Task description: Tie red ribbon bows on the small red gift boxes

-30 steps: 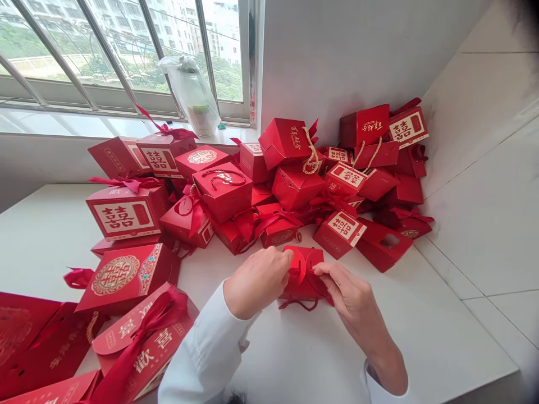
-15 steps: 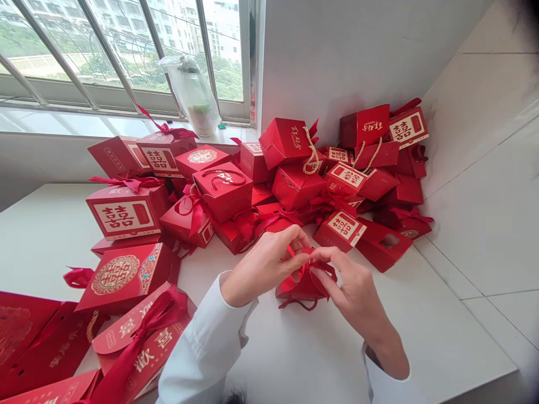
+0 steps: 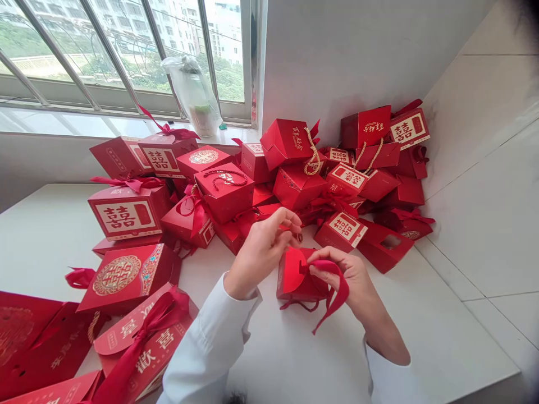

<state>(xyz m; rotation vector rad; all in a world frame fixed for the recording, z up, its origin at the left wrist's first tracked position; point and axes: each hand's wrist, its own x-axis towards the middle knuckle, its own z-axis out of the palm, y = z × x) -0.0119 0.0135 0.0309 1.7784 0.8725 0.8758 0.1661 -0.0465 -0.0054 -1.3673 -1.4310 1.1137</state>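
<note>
A small red gift box (image 3: 295, 278) stands on the white table before me, its slotted top flaps folded together and a dark red cord handle hanging at its near side. With thumb and fingers, my right hand (image 3: 347, 280) pinches a dark red ribbon (image 3: 337, 297) at the top of the box. One ribbon end loops over these fingers and dangles down the near right side. Just above the box's far left corner is my left hand (image 3: 267, 247), fingers loosely curled, a gap between thumb and index finger. No ribbon can be made out in it.
Many red boxes, several tied with ribbons, are piled behind my hands against the wall (image 3: 337, 56). More lie at the left, including a ribboned box (image 3: 147, 336) near my left sleeve. A bagged cup (image 3: 197, 106) stands on the windowsill. The table (image 3: 421, 314) ends at the lower right.
My left hand has moved up and left, away from the box top. The ribbon now trails from my right hand over the near side, and more of the box top shows.
</note>
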